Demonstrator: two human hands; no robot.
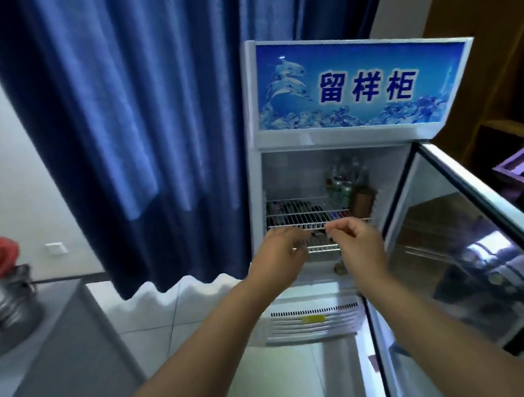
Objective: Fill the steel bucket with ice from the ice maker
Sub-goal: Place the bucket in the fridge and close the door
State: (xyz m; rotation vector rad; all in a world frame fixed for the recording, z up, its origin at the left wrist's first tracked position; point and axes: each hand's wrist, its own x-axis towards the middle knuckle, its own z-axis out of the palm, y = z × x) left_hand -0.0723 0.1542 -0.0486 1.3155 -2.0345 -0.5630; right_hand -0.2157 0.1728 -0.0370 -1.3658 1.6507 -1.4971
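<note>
Partly, left hand [278, 248] and right hand [358, 241] hide lower shelf [320, 248].

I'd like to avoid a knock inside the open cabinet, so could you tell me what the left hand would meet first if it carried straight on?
Most likely the front edge of the lower wire shelf, right ahead of the left hand. Blur and depth leave it unclear whether the hand touches it.
</note>
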